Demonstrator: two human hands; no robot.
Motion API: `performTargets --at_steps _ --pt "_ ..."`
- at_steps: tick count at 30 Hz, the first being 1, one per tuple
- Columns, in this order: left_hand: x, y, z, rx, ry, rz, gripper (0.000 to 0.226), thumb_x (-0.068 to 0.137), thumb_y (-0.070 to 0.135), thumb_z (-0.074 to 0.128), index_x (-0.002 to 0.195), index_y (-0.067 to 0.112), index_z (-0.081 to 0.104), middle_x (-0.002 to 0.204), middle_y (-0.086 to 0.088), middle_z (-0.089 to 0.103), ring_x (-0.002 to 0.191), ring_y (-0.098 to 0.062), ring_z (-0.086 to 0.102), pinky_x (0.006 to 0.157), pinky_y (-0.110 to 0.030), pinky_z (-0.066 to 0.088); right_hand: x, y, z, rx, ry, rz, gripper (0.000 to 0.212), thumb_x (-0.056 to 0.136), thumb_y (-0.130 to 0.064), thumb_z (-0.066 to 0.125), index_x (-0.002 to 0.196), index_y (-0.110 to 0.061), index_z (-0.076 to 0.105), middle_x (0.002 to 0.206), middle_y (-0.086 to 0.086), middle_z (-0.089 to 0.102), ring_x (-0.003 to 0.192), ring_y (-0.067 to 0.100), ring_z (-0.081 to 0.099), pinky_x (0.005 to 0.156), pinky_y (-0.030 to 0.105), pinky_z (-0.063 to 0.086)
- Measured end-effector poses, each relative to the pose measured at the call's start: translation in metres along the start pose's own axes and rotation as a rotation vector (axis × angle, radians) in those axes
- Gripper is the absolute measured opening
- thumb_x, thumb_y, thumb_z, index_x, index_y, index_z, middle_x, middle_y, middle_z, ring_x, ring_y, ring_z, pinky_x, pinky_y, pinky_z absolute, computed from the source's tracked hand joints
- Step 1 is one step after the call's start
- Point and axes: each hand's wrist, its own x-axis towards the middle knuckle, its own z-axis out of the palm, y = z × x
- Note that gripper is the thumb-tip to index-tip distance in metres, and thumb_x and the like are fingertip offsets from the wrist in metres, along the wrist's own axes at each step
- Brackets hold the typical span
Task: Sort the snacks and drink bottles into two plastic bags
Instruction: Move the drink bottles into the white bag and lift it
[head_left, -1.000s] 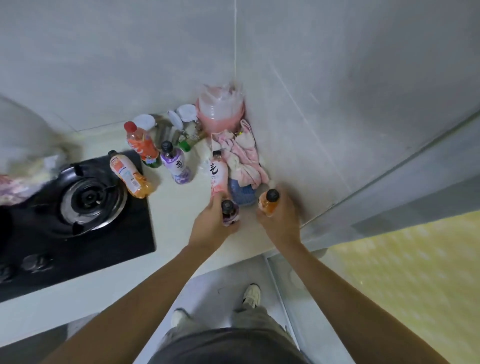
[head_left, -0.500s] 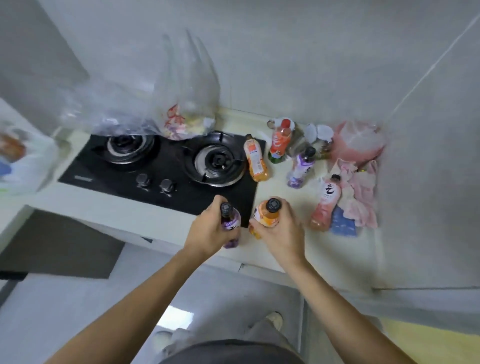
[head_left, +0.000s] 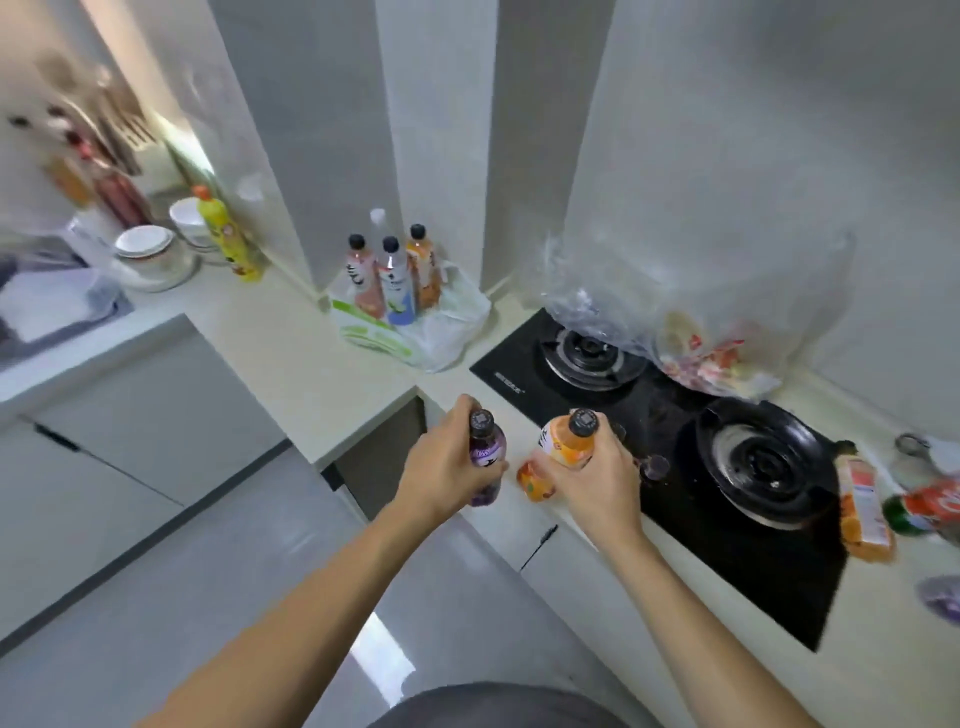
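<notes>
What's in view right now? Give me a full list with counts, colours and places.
bottles in white bag: three, pink, white-blue, orange; corner counter
white bag: one, left of stove
clear bag: one, holds snacks; back of stove
stove: one, black, two burners
bottles at right edge: at least two, orange and red; counter, blurred
yellow bottle: one, far counter
bowls: white, stacked by yellow bottle
purple bottle: one, in left hand grip
orange bottle: one, in right hand grip

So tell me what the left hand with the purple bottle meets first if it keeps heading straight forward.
Probably the white bag holding three bottles; only bare counter shows ahead of the left hand and purple bottle, though depth is unclear.
</notes>
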Motion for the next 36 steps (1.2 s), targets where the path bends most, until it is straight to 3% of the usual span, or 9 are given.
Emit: performTargets --at_steps 5,11,16,19,22,27,31,36 --pt "0.043 -0.060 -0.072 0.020 0.134 -0.069 0.054 0.074 0.040 0.080 0.101 0.027 0.034 0.086 0.009 0.059 0.073 -0.019 0.057 0.058 -0.034 0.043 0.055 -0.062 0.075 0.055 -0.079 -0.093 0.057 0.065 -0.049 0.092 0.108 -0.034 0.056 0.101 -0.017 0.067 0.095 0.008 0.067 0.089 0.040 0.057" --pt "0.131 -0.115 -0.120 0.019 0.196 -0.076 0.057 0.073 0.039 0.083 0.102 0.029 0.035 0.092 0.008 0.062 0.078 -0.019 0.060 0.063 -0.035 0.048 0.150 -0.102 0.153 0.124 -0.092 -0.132 0.063 0.062 -0.057 0.089 0.110 -0.032 0.058 0.101 -0.015 0.069 0.094 0.011 0.068 0.086 0.039 0.058" --pt "0.215 -0.136 -0.135 -0.081 0.217 -0.073 0.059 0.074 0.030 0.085 0.107 0.033 0.036 0.093 0.015 0.058 0.076 -0.001 0.056 0.059 -0.014 0.036 0.248 -0.116 0.192 0.195 -0.056 -0.085 0.063 0.062 -0.043 0.093 0.112 -0.031 0.058 0.107 -0.010 0.068 0.097 0.014 0.068 0.089 0.043 0.058" --pt "0.262 -0.147 -0.133 -0.128 0.201 -0.074 0.062 0.074 0.028 0.086 0.117 0.028 0.042 0.103 0.016 0.060 0.081 -0.001 0.054 0.065 -0.008 0.041 0.300 -0.119 0.204 0.204 -0.078 -0.083 0.061 0.064 -0.033 0.093 0.113 -0.030 0.057 0.106 -0.011 0.068 0.096 0.011 0.068 0.090 0.041 0.057" --pt "0.296 -0.161 -0.124 -0.112 0.173 -0.068 0.057 0.073 0.029 0.086 0.106 0.029 0.039 0.102 0.007 0.062 0.088 -0.016 0.057 0.070 -0.031 0.049 0.337 -0.116 0.218 0.168 -0.129 -0.085 0.062 0.066 -0.026 0.092 0.116 -0.031 0.055 0.109 -0.010 0.067 0.098 0.010 0.067 0.091 0.039 0.057" --pt "0.326 -0.181 -0.105 -0.079 0.133 -0.003 0.053 0.075 0.024 0.086 0.103 0.024 0.041 0.098 0.005 0.056 0.086 -0.017 0.053 0.072 -0.043 0.051 0.374 -0.104 0.247 0.108 -0.184 -0.113 0.063 0.064 -0.018 0.092 0.113 -0.032 0.054 0.111 -0.006 0.063 0.105 0.015 0.063 0.092 0.039 0.055" --pt "0.328 -0.195 -0.090 -0.090 0.078 0.030 0.047 0.079 0.023 0.084 0.102 0.020 0.043 0.097 0.002 0.055 0.086 -0.019 0.051 0.072 -0.045 0.049 0.389 -0.087 0.271 0.080 -0.232 -0.112 0.064 0.058 -0.020 0.089 0.112 -0.032 0.058 0.114 -0.008 0.059 0.112 0.016 0.060 0.097 0.045 0.053" --pt "0.335 -0.199 -0.086 -0.091 0.069 0.089 0.046 0.082 0.023 0.082 0.110 0.024 0.045 0.108 0.006 0.051 0.097 -0.016 0.050 0.077 -0.036 0.048 0.400 -0.078 0.286 0.051 -0.223 -0.094 0.070 0.057 -0.015 0.094 0.119 -0.022 0.062 0.120 -0.002 0.057 0.118 0.018 0.056 0.103 0.043 0.049"
